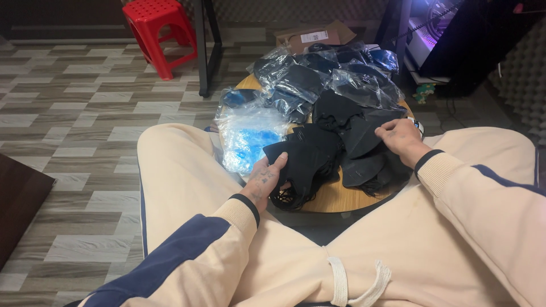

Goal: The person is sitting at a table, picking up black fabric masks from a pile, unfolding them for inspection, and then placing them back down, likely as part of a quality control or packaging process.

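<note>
Black masks piled on a round wooden worktop (335,199)

Left hand (266,177) pinches a soft, creased black mask (301,156) at the worktop's near-left edge; right hand (401,135), fingers curled, presses on the loose mask pile (364,142) toward the right edge.

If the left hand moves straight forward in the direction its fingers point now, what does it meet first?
Probably the black face mask that the left hand already touches at its fingertips; beyond it lies the loose pile of black masks. Depth is hard to judge.
</note>
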